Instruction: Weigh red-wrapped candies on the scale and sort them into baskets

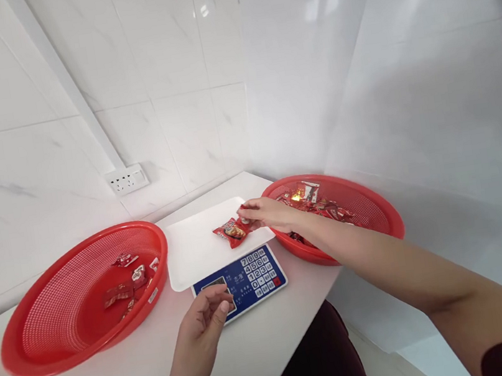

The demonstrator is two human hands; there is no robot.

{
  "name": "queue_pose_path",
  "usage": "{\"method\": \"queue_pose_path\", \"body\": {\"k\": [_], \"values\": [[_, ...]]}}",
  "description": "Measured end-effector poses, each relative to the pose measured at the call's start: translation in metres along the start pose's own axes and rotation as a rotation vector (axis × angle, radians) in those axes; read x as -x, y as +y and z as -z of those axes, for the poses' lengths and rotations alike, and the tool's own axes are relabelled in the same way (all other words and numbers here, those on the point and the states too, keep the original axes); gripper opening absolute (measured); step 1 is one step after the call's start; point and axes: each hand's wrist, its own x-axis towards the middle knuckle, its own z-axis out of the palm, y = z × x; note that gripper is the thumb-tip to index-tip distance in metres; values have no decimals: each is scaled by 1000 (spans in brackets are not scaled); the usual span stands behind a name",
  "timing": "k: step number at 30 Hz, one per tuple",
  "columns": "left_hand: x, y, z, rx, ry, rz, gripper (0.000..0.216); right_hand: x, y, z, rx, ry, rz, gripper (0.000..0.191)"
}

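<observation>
My right hand (266, 212) is closed on a small red snack packet (243, 219) above the white tray (190, 253) of a digital scale. Beneath and beside it, another red packet (231, 234) with printed pictures lies on the tray; the fingers partly hide where the two meet. My left hand (202, 327) hovers over the left part of the blue scale panel (246, 283), covering some of its display. Its fingers are loosely curled, the thumb apart from the fingertips, and I see nothing in them.
On the left stands a red mesh basket (54, 324) with several red packets. Another red basket (377, 213), fuller of packets, sits at right, partly behind my right forearm. Tiled walls enclose the white table (267, 361); a power socket (126, 179) is mounted at the back.
</observation>
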Motion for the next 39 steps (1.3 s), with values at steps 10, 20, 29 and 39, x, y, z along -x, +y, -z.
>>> {"method": "queue_pose_path", "body": {"k": [10, 20, 29, 39], "values": [[29, -18, 45, -149, 132, 70, 40, -7, 20, 55, 1135, 204, 81, 39], [27, -24, 40, -197, 54, 92, 42, 12, 70, 106, 1231, 134, -147, 56], [22, -24, 35, -152, 52, 97, 42, 26, 46, 107, 1145, 61, -159, 29], [26, -22, 24, -123, 70, 47, 35, 20, 69, 81, 1070, 100, -149, 27]]}}
